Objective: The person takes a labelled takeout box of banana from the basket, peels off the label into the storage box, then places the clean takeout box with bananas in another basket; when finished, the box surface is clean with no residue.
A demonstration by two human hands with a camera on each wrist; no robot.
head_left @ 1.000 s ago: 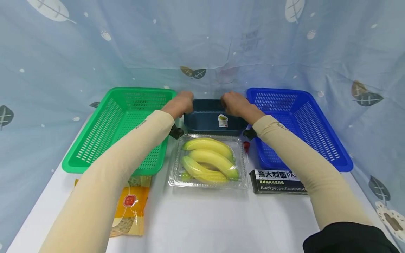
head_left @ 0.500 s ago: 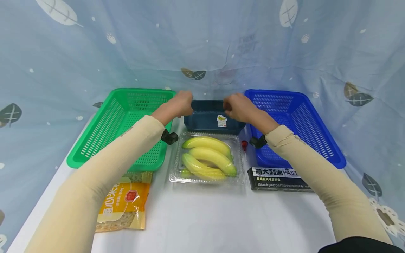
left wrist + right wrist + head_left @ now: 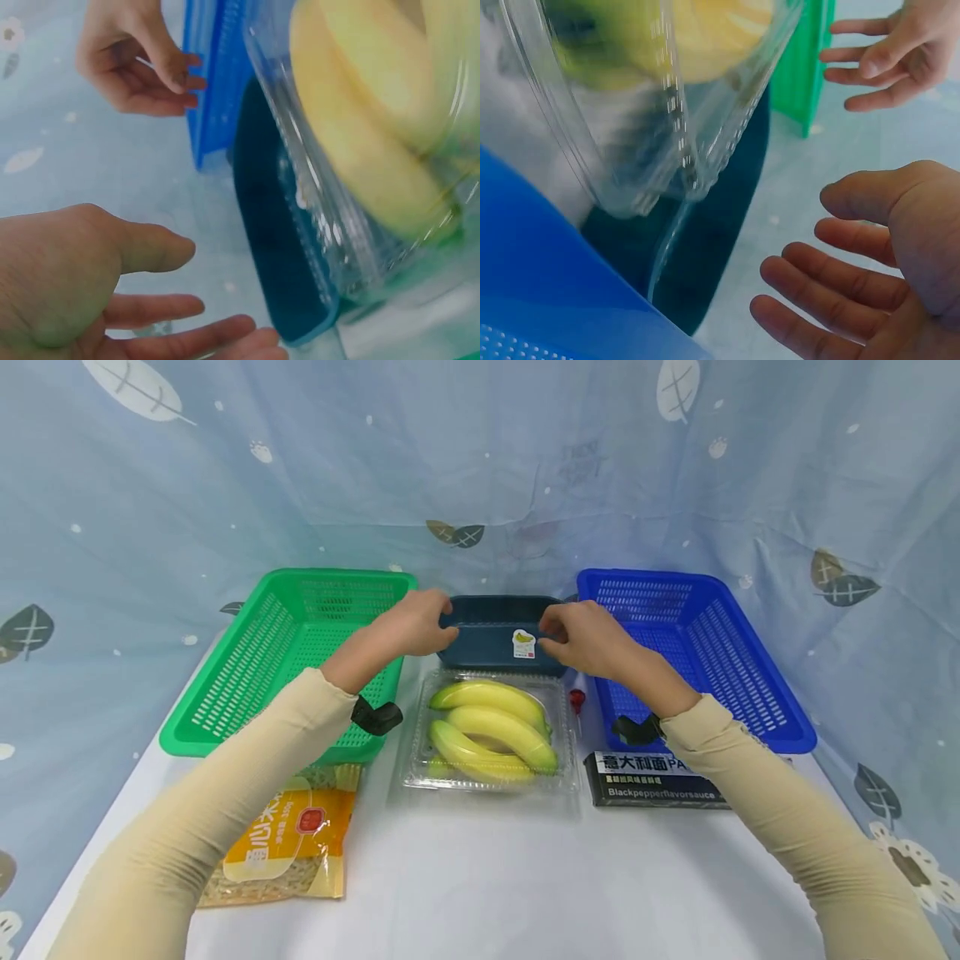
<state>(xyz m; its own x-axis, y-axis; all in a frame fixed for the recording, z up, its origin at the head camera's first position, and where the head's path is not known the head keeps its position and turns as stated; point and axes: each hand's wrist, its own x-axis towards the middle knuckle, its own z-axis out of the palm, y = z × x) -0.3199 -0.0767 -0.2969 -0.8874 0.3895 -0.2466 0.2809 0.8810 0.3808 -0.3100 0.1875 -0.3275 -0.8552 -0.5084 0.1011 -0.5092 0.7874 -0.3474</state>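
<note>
Nearest, on the white tabletop [image 3: 480, 877]: a yellow noodle packet [image 3: 288, 847] at front left, a black pasta box [image 3: 648, 777] lettered "Blackpepperflavorsauce" at front right. Between them, a clear plastic clamshell [image 3: 491, 731] packed with yellow-green bananas [image 3: 491, 727]; just beside its right edge, a small red object [image 3: 576, 698], too small to identify.

Directly behind the clamshell, touching or nearly touching it, the dark blue tray [image 3: 502, 639], bearing a small banana sticker [image 3: 523, 643] on its front wall. Flanking it, a green basket [image 3: 292, 652] to the left and a blue basket [image 3: 690, 652] to the right.

Left hand [image 3: 408, 622] at the tray's left end, right hand [image 3: 588, 635] at the right end near the sticker. Fingers loosely spread on both, gripping nothing: in the left wrist view, left hand [image 3: 90, 289] relaxed with a gap to the tray [image 3: 281, 247]; in the right wrist view, right hand [image 3: 862, 262] likewise apart from the tray [image 3: 712, 225]. Contact with the rim from the head view: cannot tell.

Farthest back, a pale blue leaf-print cloth [image 3: 480, 468].
</note>
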